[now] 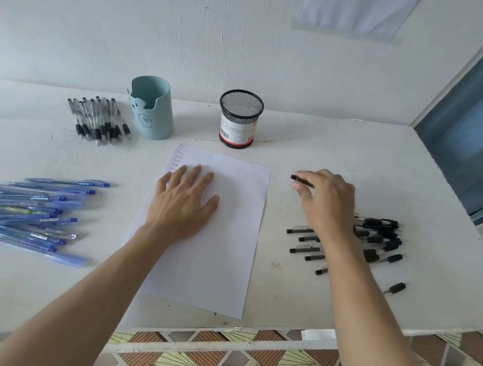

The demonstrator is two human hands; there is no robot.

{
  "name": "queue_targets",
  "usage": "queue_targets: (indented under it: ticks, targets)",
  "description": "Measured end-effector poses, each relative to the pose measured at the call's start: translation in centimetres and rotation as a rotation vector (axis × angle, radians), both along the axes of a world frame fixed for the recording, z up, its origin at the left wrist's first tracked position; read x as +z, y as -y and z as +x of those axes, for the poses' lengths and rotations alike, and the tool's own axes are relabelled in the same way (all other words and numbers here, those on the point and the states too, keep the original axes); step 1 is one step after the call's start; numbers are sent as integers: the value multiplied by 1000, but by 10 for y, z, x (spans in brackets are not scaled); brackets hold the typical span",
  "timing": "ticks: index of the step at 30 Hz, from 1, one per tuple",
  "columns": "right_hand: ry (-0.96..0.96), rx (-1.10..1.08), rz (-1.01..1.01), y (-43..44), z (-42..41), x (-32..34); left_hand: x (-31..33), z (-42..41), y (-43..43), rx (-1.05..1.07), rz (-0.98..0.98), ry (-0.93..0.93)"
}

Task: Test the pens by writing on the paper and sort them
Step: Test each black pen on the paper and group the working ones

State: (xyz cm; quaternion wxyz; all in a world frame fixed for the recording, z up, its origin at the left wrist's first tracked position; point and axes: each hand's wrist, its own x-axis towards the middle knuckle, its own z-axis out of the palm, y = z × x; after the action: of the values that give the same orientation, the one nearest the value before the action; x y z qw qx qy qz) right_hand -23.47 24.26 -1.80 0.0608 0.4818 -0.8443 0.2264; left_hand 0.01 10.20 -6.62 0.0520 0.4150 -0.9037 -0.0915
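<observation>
White painted table, one plain paper sheet in the middle with the left hand flat on it, fingers spread. The right hand pinches one slim black pen right of the sheet, beyond a heap of black pens. Three heaps total (too overlapped to count): those, blue plastic pens at left, clear pens with black grips back left, plus two round holders, a smooth teal cup and a wire-mesh cup.

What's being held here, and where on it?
The right hand pinches a black pen partway along its barrel, one end sticking out. The left hand holds nothing, flat on the paper.
</observation>
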Motion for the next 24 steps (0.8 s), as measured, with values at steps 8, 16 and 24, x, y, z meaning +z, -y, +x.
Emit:
queue_targets:
  ticks: [8, 16, 24]
  targets:
    - [497, 92, 37, 61, 92, 9, 10, 19, 5, 161, 232, -718]
    - [639, 20, 70, 67, 106, -15, 9, 15, 4, 110, 268, -647]
    - [179, 8, 105, 47, 74, -40, 19, -9, -2, 63, 181, 2]
